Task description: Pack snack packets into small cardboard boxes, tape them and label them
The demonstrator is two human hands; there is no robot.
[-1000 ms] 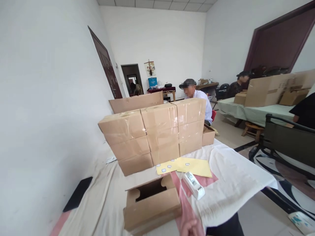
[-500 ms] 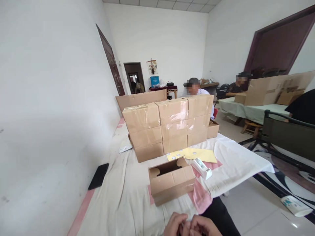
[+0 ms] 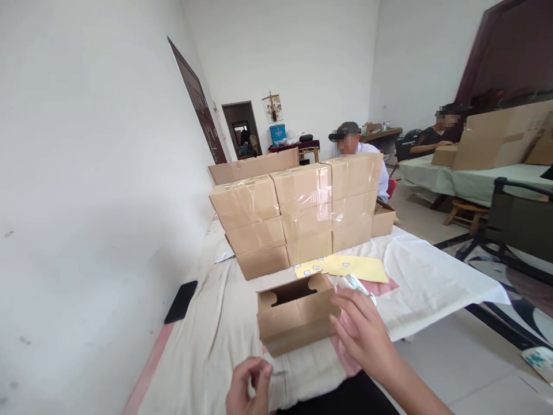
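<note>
An open cardboard box (image 3: 298,325) sits on the cloth before me, its flap edge raised at the back. My right hand (image 3: 363,331) is at the box's right end, fingers apart; whether they touch the cardboard I cannot tell. Behind its fingers, a white oblong object (image 3: 352,282) with a greenish pattern is partly covered. My left hand (image 3: 249,385) is low in front of the box, thumb and fingers curled together in a pinch. What it holds, if anything, is too small to make out.
Taped cardboard boxes (image 3: 302,213) stand stacked three high behind the open box. Yellow sheets (image 3: 358,267) with small stickers lie in front of the stack. A black phone (image 3: 181,302) lies at left by the wall. Beyond sits a person in a cap (image 3: 345,131); another works at right.
My hands, together at the bottom edge before, have separated. The right one has moved up to the box's right end; the left has shifted left. The view has turned slightly.
</note>
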